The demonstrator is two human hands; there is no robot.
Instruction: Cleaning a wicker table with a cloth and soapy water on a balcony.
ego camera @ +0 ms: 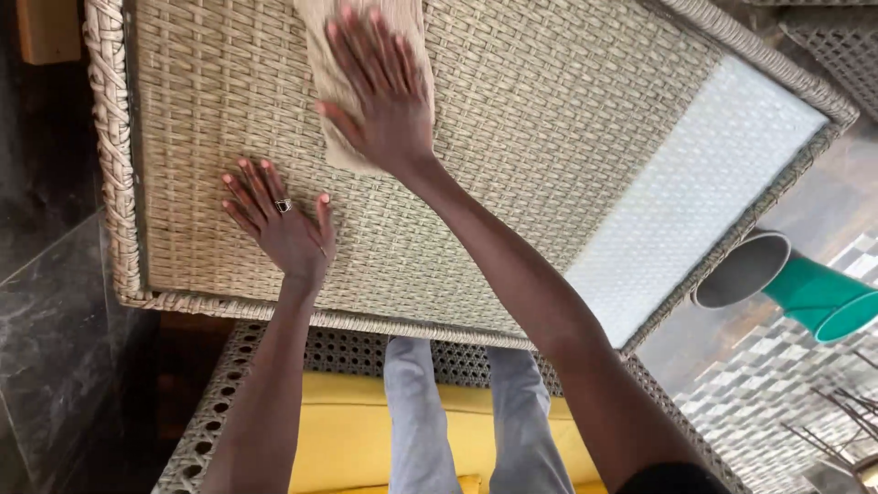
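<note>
A woven wicker table (512, 119) with a glass top fills the upper part of the head view. My right hand (380, 87) lies flat, fingers spread, pressing a beige cloth (340, 55) onto the tabletop near its far side. My left hand (279, 224), with a ring on one finger, rests flat on the table close to the near edge, fingers apart and nothing in it. Both arms reach forward over the table rim.
Below the table edge are my legs in light grey trousers (416, 412) on a wicker seat with a yellow cushion (343, 430). A green and grey cone-shaped object (796, 284) lies on the patterned tile floor at right. A dark stone wall (46, 320) stands at left.
</note>
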